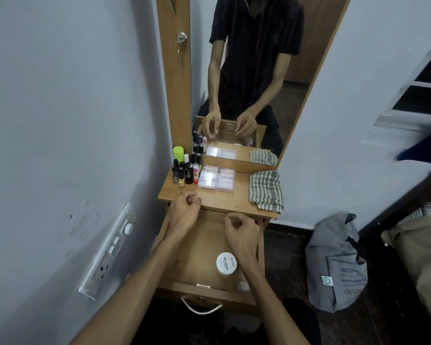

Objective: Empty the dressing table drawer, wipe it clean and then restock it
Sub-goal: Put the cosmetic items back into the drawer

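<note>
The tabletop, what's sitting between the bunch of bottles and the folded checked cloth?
In the head view, a clear plastic case lies flat between the bottles and the checked cloth, closer to the bottles.

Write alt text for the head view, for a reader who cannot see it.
A person's left hand and right hand hover, fingers curled, over an open wooden drawer holding a white nail polish remover jar. On the dressing table top stand nail polish bottles, a clear plastic case and a folded checked cloth, below a mirror.
</note>
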Available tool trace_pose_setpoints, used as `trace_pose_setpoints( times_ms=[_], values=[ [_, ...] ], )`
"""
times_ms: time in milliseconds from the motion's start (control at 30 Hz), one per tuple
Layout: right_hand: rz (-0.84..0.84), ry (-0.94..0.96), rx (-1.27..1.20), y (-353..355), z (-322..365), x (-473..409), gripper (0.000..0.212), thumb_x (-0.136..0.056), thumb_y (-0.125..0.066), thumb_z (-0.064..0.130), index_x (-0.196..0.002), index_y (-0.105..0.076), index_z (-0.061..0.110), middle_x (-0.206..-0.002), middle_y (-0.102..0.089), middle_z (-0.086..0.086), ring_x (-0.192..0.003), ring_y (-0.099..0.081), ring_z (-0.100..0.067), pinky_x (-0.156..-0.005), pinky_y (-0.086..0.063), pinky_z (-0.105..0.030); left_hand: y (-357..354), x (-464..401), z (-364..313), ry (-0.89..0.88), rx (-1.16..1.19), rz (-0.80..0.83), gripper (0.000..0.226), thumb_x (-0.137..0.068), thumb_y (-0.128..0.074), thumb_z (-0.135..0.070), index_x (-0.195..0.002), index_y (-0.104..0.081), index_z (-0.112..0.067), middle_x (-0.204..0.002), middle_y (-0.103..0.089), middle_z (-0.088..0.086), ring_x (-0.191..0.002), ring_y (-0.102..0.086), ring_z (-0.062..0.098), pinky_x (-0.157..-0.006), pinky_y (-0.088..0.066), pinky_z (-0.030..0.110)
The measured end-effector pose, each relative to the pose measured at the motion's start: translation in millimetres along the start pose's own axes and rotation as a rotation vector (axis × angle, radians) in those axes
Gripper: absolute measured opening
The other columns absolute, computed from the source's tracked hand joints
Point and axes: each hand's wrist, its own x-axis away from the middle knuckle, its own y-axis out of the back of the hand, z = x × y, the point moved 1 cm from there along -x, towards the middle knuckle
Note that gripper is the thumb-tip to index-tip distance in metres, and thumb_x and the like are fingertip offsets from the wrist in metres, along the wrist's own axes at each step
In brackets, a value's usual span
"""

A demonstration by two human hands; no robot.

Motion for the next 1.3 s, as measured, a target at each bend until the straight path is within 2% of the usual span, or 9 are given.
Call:
trace_pose_setpoints(
  times_ms=[200,267,367,467,633,733,867,1067,1300],
  values=[
    [-0.024,-0.138,-0.054,-15.8,17.5,-68.3,0.027,-0.091,-0.069,0.025,-0.113,-0.075,0.011,-0.096,-0.074,0.001,-0.09,-0.067,-0.013,-0.077,-0.044,-0.023,-10.5,-34.7,-13.7,0.099,0.002,0.065,0.044,-0.094,-0.062,-0.037,-0.133,-0.056,-0.016,-0.101,-0.073,0.007,-0.095,-0.07,0.031,-0.09,-0.057,0.049],
    [-0.017,-0.17,-0.039,-19.1,20.6,-85.6,0.032,-0.093,-0.068,0.026,-0.117,-0.072,0.006,-0.088,-0.068,0.002,-0.083,-0.062,-0.013,-0.072,-0.041,-0.022,-16.9,-40.8,-16.1,0.126,-0.006,0.061,0.047,-0.095,-0.061,-0.037,-0.137,-0.056,-0.016,-0.101,-0.074,0.007,-0.096,-0.071,0.032,-0.089,-0.058,0.049],
    [-0.01,-0.173,-0.008,-26.1,21.4,-106.9,0.023,-0.092,-0.067,0.023,-0.09,-0.07,0.001,-0.068,-0.058,0.002,-0.068,-0.056,-0.017,-0.064,-0.036,-0.027,-24.1,-46.1,-19.9,0.138,-0.052,0.025,0.036,-0.094,-0.06,-0.041,-0.124,-0.065,-0.023,-0.093,-0.075,0.0,-0.09,-0.071,0.026,-0.085,-0.058,0.041],
    [0.019,-0.178,0.036,-31.5,22.3,-117.2,0.029,-0.091,-0.065,0.024,-0.08,-0.071,-0.002,-0.071,-0.068,-0.009,-0.067,-0.056,-0.02,-0.055,-0.034,-0.029,-27.3,-46.9,-21.2,0.155,-0.053,-0.018,0.029,-0.094,-0.06,-0.043,-0.117,-0.068,-0.027,-0.088,-0.074,-0.006,-0.086,-0.069,0.018,-0.08,-0.053,0.034],
    [-0.002,-0.198,0.036,-35.0,19.9,-118.3,0.021,-0.089,-0.068,0.028,-0.097,-0.075,0.01,-0.091,-0.074,-0.003,-0.088,-0.065,-0.02,-0.073,-0.042,-0.028,-29.3,-41.5,-18.2,0.122,0.0,-0.079,0.025,-0.095,-0.064,-0.034,-0.117,-0.072,-0.024,-0.09,-0.075,-0.005,-0.087,-0.069,0.017,-0.077,-0.051,0.03],
    [-0.068,-0.218,0.003,-32.4,20.0,-110.2,0.023,-0.088,-0.07,0.028,-0.104,-0.073,0.011,-0.095,-0.071,0.0,-0.086,-0.061,-0.017,-0.076,-0.042,-0.028,-30.6,-32.5,-16.3,0.095,0.071,-0.129,0.02,-0.094,-0.065,-0.026,-0.111,-0.074,-0.02,-0.093,-0.072,-0.006,-0.088,-0.068,0.017,-0.075,-0.049,0.028],
    [-0.116,-0.285,-0.093,-24.4,22.6,-97.9,0.023,-0.088,-0.073,0.027,-0.107,-0.073,0.013,-0.094,-0.07,0.002,-0.085,-0.059,-0.015,-0.075,-0.036,-0.024,-31.4,-18.3,-15.8,0.151,0.208,-0.14,0.013,-0.096,-0.065,-0.024,-0.103,-0.071,-0.015,-0.098,-0.074,0.001,-0.082,-0.073,0.023,-0.076,-0.062,0.041],
    [-0.131,-0.459,-0.409,-13.8,6.2,-56.3,0.018,-0.08,-0.077,0.019,-0.098,-0.074,0.017,-0.077,-0.075,0.006,-0.08,-0.075,-0.015,-0.083,-0.06,-0.037,-16.9,10.1,-7.0,0.2,0.437,-0.14,0.012,-0.094,-0.069,-0.013,-0.1,-0.069,-0.003,-0.086,-0.075,0.011,-0.061,-0.069,0.022,-0.061,-0.059,0.035],
    [-0.081,-0.498,-0.493,-8.2,-8.8,1.8,0.013,-0.08,-0.07,0.009,-0.085,-0.075,0.02,-0.084,-0.078,0.001,-0.081,-0.075,-0.018,-0.086,-0.062,-0.047,-0.8,40.9,18.6,0.19,0.398,-0.068,0.013,-0.091,-0.065,-0.012,-0.102,-0.072,-0.012,-0.089,-0.075,0.005,-0.062,-0.066,0.013,-0.057,-0.056,0.028]
  ],
)
